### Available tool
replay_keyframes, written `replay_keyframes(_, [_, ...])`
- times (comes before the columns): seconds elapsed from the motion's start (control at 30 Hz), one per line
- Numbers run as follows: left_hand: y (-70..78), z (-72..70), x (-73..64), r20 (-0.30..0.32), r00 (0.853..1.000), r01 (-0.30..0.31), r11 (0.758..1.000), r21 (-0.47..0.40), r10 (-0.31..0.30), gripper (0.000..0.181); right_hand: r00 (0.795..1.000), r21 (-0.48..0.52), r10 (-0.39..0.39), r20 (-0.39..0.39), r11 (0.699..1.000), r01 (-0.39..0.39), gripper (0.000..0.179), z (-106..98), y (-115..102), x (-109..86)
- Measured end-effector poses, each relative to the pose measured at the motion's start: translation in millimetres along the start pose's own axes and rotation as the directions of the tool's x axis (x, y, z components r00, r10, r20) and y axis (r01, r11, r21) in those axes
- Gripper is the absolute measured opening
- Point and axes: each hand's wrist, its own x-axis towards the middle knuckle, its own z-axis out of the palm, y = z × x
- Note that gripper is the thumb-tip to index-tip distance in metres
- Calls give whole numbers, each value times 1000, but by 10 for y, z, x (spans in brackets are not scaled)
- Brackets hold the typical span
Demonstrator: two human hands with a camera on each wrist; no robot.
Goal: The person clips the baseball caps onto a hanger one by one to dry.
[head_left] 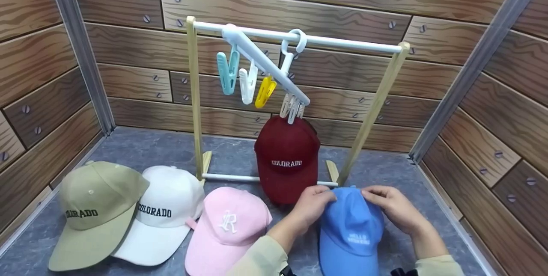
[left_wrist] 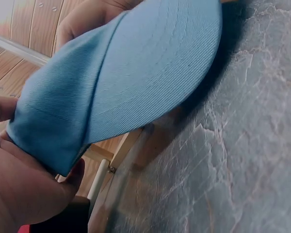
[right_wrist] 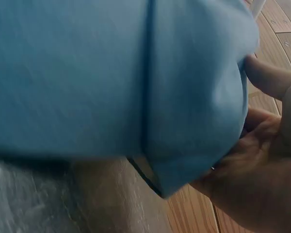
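Observation:
A blue baseball cap point(head_left: 353, 229) with white lettering is between my two hands at the front right, its brim pointing down toward me. My left hand point(head_left: 311, 207) pinches the crown's left side near the top. On the opposite side, my right hand point(head_left: 396, 207) pinches the crown between thumb and fingers. In the left wrist view the brim point(left_wrist: 160, 68) stands above the grey surface, and the left thumb and fingers grip the crown's edge. The right wrist view shows the right thumb point(right_wrist: 269, 77) on the cap's outside, with other fingers partly hidden behind the fabric.
Behind stands a wooden rack with a white rod point(head_left: 351, 43). On it hangs a white hanger point(head_left: 265, 62) with teal, white and yellow clothespins and a clipped dark red cap point(head_left: 287, 147). Pink point(head_left: 227, 233), white point(head_left: 158, 220) and khaki caps point(head_left: 98, 212) lie to the left.

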Motion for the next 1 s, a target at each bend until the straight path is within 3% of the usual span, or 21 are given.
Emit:
replay_keyframes(0.2, [-144,-23,80,4,1000,-10,1000,-8,10,31,990,90,-36,133,996,24,25,-9,41,10])
replay_keyframes(0.33, [-260,-25,155,6,1000,-5,1000,1,5,30,985,173,-53,164,985,24,29,15,42,16])
replay_keyframes(0.53, [-316,-18,202,-15,1000,15,999,-44,-16,31,973,277,-46,228,961,-20,38,28,49,9])
replay_keyframes(0.77, [-225,-27,160,-21,999,27,993,-111,-29,28,945,452,-147,291,892,-1,47,17,55,9])
replay_keyframes(1.0, [-51,-74,41,1,1000,6,995,-102,-6,31,940,448,-157,304,894,4,45,7,77,7])
